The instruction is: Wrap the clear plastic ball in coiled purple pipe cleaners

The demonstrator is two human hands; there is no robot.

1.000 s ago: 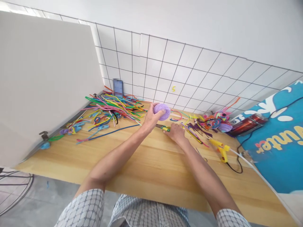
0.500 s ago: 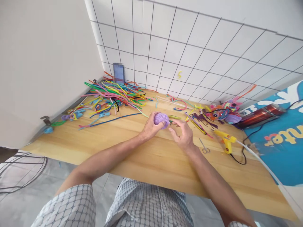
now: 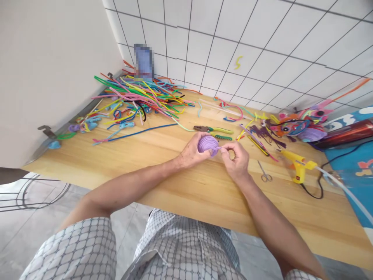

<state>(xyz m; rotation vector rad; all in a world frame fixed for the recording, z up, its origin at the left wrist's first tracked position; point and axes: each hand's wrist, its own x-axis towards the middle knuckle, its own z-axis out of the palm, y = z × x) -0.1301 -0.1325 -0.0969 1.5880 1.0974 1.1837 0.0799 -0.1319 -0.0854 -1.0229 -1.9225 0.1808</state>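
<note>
A ball of wound purple pipe cleaner (image 3: 207,145) sits in my left hand (image 3: 193,151), whose fingers and thumb wrap round its left and lower sides. From the ball's right side a short purple end (image 3: 218,148) sticks out. My right hand (image 3: 235,157) pinches that end between thumb and index finger, with the other fingers curled. Just behind the ball lie pliers (image 3: 214,129) with yellow-green handles, and a green-handled item (image 3: 223,137) beside them.
A heap of coloured pipe cleaners (image 3: 142,95) lies at the back left of the wooden table (image 3: 180,194). Scissors (image 3: 265,175) and a yellow glue gun (image 3: 298,165) lie to the right. Behind them is a colourful pipe-cleaner figure (image 3: 305,126).
The view has shifted, so the table items appear larger and higher. My right hand, open near the ball before, has closed on the purple end. The pliers now show behind the ball.
</note>
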